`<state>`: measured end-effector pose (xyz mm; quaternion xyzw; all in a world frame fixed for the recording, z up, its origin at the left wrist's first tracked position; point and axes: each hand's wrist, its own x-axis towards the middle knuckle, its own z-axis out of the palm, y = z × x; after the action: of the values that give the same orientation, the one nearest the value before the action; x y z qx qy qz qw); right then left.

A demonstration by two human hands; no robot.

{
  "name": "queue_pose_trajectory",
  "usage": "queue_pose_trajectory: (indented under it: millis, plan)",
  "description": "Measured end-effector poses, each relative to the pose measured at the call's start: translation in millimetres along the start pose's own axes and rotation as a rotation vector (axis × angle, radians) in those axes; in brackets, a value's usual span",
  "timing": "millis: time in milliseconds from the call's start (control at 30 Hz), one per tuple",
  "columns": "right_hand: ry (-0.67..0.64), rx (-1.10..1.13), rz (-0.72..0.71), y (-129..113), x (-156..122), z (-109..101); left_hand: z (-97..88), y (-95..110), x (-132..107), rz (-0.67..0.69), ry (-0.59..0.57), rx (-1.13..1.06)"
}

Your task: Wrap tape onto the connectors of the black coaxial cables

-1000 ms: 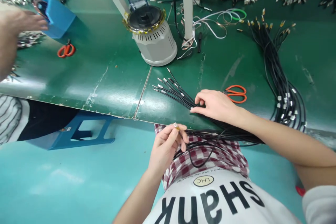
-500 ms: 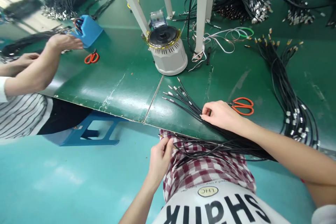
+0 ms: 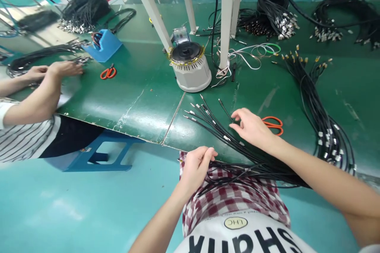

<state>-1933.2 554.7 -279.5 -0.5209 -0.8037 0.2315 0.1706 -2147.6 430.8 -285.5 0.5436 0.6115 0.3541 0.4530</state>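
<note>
Black cables (image 3: 252, 152), as the head view is showing, are lying in a loose bundle along the near edge of the green table (image 3: 142, 114), with their tips fanning out toward the far left. More cables are resting on a checked cloth (image 3: 249, 199) over the person's lap.

The right hand (image 3: 234, 121) is hovering above the bundle, thumb and forefinger standing slightly apart. A single cable end (image 3: 225, 109) is running into this gap; whether the fingers are gripping it cannot be told. Orange scissors (image 3: 273, 125) are lying just beside this hand, partly hidden by it.

The left hand (image 3: 196, 168) is staying low at the table edge, over the lap. Its thumb and fingers are pressing together; whether they are grasping a cable cannot be told.

A second bundle (image 3: 314, 102) is lying farther right, its tips pointing away. A grey unit (image 3: 194, 79) with a black disc (image 3: 187, 51) is standing beyond the fanned tips. At far left, a co-worker's hand (image 3: 63, 69) is reaching over the table near a blue holder (image 3: 109, 45).
</note>
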Motion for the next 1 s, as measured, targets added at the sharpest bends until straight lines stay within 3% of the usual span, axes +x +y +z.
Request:
queue_pose_trajectory:
  millis: [200,667,867,1000]
  plan:
    - [-0.255,0.025,-0.029,-18.4,15.4,18.2,0.9,-1.8,-5.1,-0.021,-0.01,0.05]
    - [-0.353,0.141,0.02,-17.4,22.5,18.3,2.9,-11.0,0.6,-0.056,0.018,-0.059]
    - [-0.379,0.228,0.01,-18.7,17.6,3.2,2.0,-12.3,1.9,-0.045,0.056,-0.137]
    - [-0.469,0.454,0.014,-33.7,-7.8,-18.7,-11.1,7.2,15.5,0.001,0.184,-0.325]
